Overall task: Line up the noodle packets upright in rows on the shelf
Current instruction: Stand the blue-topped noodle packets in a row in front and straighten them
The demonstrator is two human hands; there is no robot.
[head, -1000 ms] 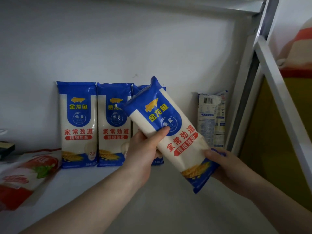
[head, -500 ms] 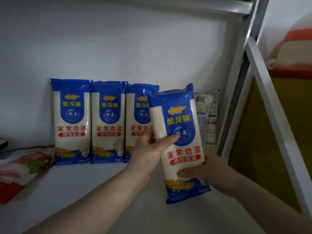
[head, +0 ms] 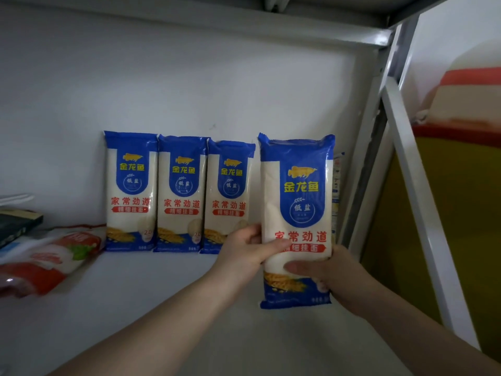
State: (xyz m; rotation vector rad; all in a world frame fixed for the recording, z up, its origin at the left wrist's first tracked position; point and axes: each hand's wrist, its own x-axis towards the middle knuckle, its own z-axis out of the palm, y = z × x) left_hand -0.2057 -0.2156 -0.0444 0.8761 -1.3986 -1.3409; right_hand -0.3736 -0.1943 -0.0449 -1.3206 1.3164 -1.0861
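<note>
Blue-and-white noodle packet is held upright near the shelf's right side, the left hand and right hand both wrapping fingers round its lower half. Three matching packets stand edge to edge against the back wall. Bare shelf lies between them and the white frame post. A red bag lies at the left edge.
</note>
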